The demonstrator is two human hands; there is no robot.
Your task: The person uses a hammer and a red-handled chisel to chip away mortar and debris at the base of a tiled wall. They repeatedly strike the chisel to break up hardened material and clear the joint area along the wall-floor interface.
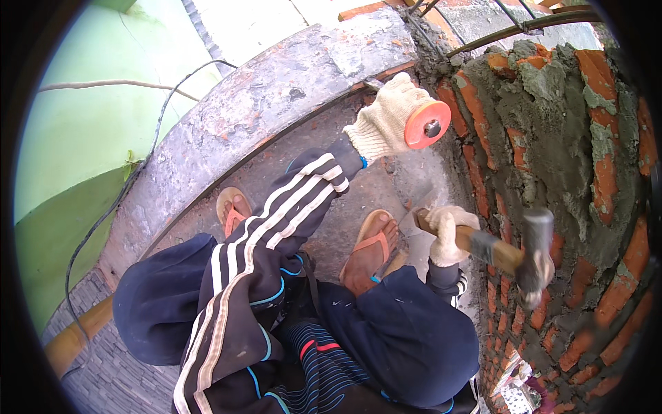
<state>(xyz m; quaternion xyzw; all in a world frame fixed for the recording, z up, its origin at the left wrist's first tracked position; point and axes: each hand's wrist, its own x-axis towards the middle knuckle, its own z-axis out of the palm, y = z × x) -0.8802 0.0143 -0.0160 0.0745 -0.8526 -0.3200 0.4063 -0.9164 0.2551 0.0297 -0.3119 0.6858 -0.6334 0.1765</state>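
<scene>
My left hand point(388, 115), in a cream knitted glove, is wrapped round a chisel with a round orange hand guard point(416, 126). The chisel's struck metal end point(432, 129) faces up through the guard, and its blade tip point(373, 83) shows beyond my fingers, close to the concrete ledge's edge. Lower and to the right, my gloved right hand point(449, 234) grips a hammer by its wooden handle point(493, 251). The hammer's metal head point(536, 255), slightly blurred, hangs over the brick wall side, apart from the chisel.
A rough brick and mortar wall point(545, 131) rises on the right. The grey concrete ledge point(276, 90) curves across the far side, beside a green wall point(103, 138) with a dark cable point(148, 155). Bent steel bars point(524, 29) stick out at top right. My sandalled feet point(372, 252) stand between.
</scene>
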